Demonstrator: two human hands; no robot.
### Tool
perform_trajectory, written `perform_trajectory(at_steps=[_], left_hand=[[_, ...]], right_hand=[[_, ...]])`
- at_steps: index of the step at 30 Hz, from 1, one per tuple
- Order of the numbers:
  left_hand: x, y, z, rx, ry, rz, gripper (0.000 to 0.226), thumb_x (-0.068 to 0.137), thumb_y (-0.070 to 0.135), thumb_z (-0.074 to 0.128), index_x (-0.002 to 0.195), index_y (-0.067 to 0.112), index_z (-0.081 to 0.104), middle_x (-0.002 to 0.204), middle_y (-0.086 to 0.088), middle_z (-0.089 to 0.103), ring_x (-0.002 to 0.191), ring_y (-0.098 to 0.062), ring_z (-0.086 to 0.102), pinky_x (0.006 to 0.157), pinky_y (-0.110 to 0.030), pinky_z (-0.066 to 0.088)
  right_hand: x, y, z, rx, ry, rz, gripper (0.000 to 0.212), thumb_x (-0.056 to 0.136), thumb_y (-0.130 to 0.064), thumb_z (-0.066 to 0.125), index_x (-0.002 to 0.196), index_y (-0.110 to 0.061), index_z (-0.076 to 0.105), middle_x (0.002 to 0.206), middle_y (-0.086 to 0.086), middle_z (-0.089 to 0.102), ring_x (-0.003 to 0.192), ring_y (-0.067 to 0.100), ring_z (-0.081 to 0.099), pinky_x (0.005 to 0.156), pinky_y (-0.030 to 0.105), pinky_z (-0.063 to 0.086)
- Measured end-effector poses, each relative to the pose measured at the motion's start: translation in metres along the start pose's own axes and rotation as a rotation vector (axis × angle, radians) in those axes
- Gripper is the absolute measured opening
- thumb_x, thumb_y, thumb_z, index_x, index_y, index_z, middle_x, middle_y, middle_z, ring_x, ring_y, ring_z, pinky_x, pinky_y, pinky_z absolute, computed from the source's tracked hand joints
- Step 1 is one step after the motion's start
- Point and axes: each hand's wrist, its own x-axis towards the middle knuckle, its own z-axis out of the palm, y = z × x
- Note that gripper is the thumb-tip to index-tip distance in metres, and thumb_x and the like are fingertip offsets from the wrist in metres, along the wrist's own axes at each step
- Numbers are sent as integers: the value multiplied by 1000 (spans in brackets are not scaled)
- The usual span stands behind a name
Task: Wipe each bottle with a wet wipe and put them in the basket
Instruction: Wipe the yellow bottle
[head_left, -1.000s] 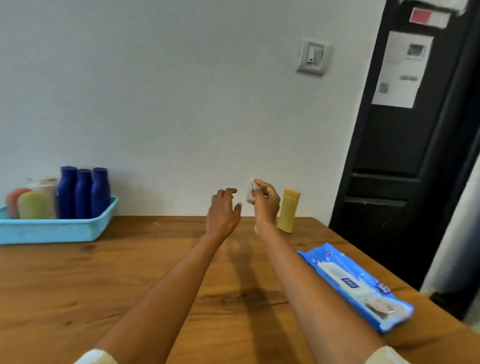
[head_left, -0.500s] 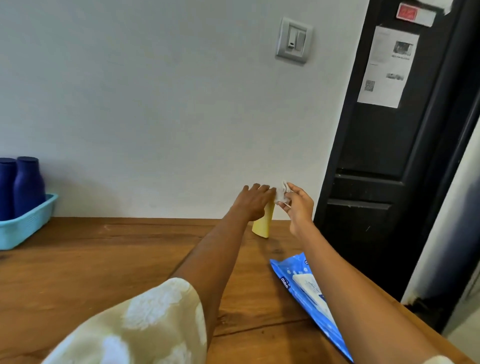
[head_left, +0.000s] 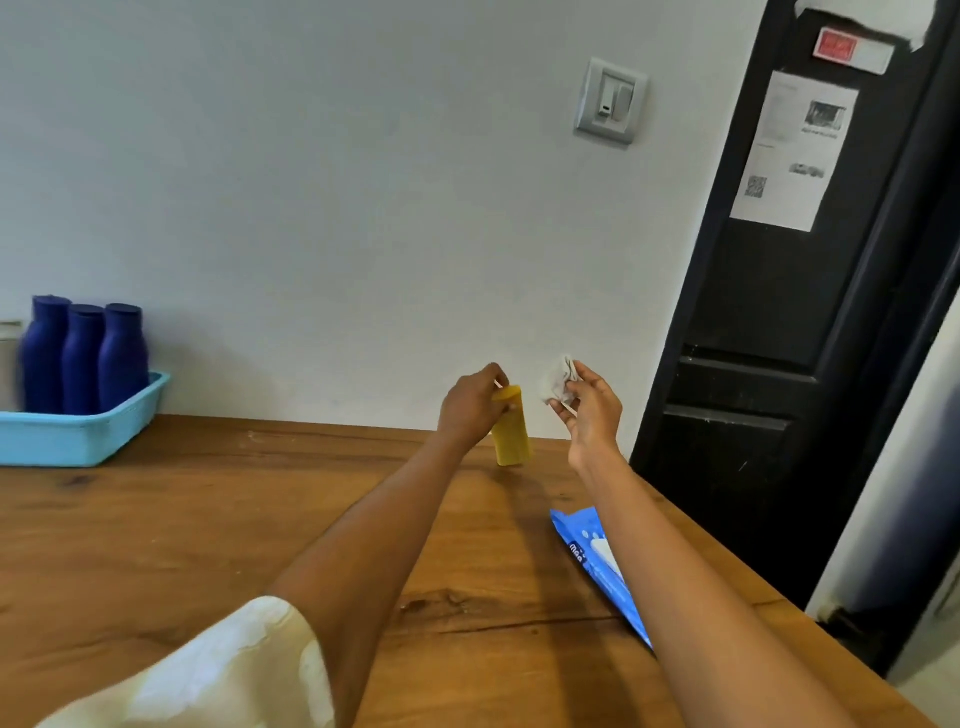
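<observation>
Left hand: the left hand (head_left: 470, 408) reaches out over the far part of the table, its fingers and thumb curled round the upper end of the small yellow plastic bottle (head_left: 511, 431), near the cap.

Yellow bottle: it leans a little, top tipped towards the left hand, its base at the wooden tabletop (head_left: 156, 545) close to the white wall (head_left: 337, 208); whether the base rests on the wood or has lifted just off it I cannot tell.

Right hand: the right hand (head_left: 589, 402) is raised just to the right of the bottle, palm partly turned up, its fingertips pinching a crumpled white wet wipe (head_left: 557, 379); the wipe is near the bottle's cap but apart from it.

Wipe pack: a flat blue plastic pack of wet wipes (head_left: 597, 566) lies on the table beneath the right forearm, which hides part of it.

Basket: a light blue plastic basket (head_left: 83, 439) sits at the far left of the table against the wall, well apart from the yellow bottle.

Basket contents: three dark blue bottles (head_left: 83, 358) stand upright side by side inside it; a pale container at the picture's left edge is cut off and too blurred to make out.

Sleeve: a cream patterned sleeve (head_left: 208, 675) covers the left upper arm in the foreground.

Room: a grey light switch (head_left: 612, 101) is on the wall, and a black door (head_left: 779, 338) with a printed paper notice (head_left: 795, 150) stands to the right.
</observation>
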Motion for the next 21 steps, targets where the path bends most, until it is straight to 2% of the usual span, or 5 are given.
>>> perform_trajectory(at_steps=[4, 9, 12, 17, 21], left_hand=[[-25, -9, -42, -130, 112, -100, 32, 81, 23, 72, 107, 13, 57, 105, -7, 65, 91, -22, 59, 72, -29, 48], [-53, -24, -96, -173, 161, -179, 34, 76, 30, 75, 103, 18, 58, 100, -5, 64, 92, -21, 60, 78, -39, 55], [-67, -31, -123, -141, 165, -210, 29, 75, 34, 75, 96, 21, 60, 94, 3, 62, 92, -18, 60, 77, -38, 53], [-88, -41, -164, -182, 171, -245, 27, 71, 41, 78, 80, 21, 62, 89, 3, 63, 83, -13, 56, 71, -32, 48], [-99, -43, -177, -183, 187, -243, 25, 73, 40, 77, 81, 20, 64, 89, 3, 64, 84, -12, 57, 73, -33, 50]], right_hand=[[-35, 7, 31, 14, -55, 41, 37, 86, 6, 44, 110, -13, 64, 102, 7, 62, 84, 16, 60, 66, 25, 54], [-86, 26, 83, 41, -115, 95, 34, 87, 4, 46, 108, -15, 64, 101, 5, 63, 84, 16, 60, 64, 24, 53], [-108, 37, 104, 162, -48, 166, 34, 86, 5, 45, 106, -15, 64, 103, 6, 62, 84, 17, 60, 58, 22, 50], [-132, 53, 119, 316, 159, 219, 35, 86, 5, 44, 104, -18, 64, 105, 6, 62, 86, 17, 59, 57, 21, 47], [-145, 66, 131, 280, 149, 233, 35, 89, 5, 44, 112, -14, 61, 105, 6, 60, 87, 19, 60, 58, 20, 49]])
